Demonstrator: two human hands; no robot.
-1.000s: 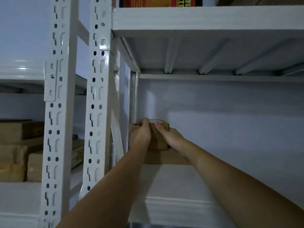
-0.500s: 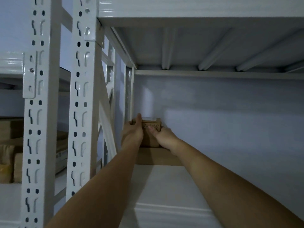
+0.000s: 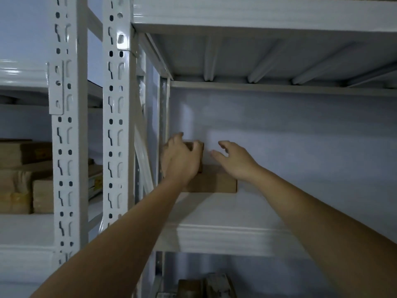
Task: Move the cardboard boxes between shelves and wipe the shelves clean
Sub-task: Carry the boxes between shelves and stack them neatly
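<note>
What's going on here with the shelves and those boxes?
A person is stacking cardboard boxes in the back left corner of a white metal shelf. The left hand holds a small box that sits on top of a larger flat box. The right hand hovers open just beside it, touching nothing. More cardboard boxes sit on the neighbouring rack to the left. No wiping cloth is in view.

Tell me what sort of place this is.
Probably a storeroom or stockroom: white slotted metal shelving uprights, cardboard boxes stacked on the neighbouring shelf, and a small box set on a flat box at the shelf's back corner.
</note>
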